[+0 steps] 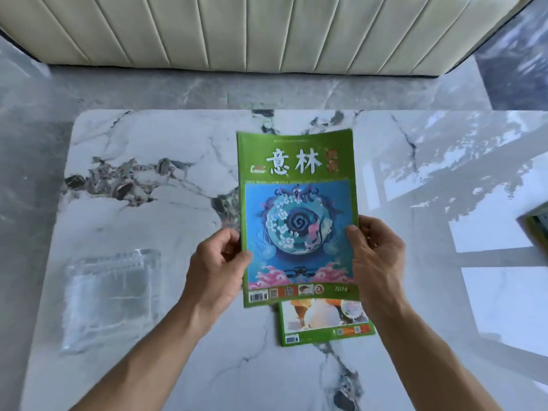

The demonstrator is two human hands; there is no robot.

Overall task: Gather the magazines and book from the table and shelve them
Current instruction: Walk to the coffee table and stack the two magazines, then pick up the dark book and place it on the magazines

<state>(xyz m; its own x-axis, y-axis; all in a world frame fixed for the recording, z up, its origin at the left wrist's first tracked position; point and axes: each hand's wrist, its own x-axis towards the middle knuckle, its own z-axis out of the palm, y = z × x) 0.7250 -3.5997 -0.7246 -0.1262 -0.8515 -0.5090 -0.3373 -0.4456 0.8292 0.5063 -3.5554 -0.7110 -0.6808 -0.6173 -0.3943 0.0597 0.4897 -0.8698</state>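
A green magazine (298,203) with a blue round picture on its cover is held above the marble table (148,203), cover up. My left hand (218,268) grips its left edge, thumb on the cover. My right hand (376,259) grips its right edge the same way. Under it a second green magazine (324,324) lies flat on the table, only its lower part showing. At the right frame edge the corner of another green printed item (538,223) peeks in; I cannot tell if it is a book or a magazine.
A clear plastic box (111,295) sits on the table's left side. Beyond the far table edge is a strip of grey marble floor (207,90), then a cream ribbed sofa front (252,31).
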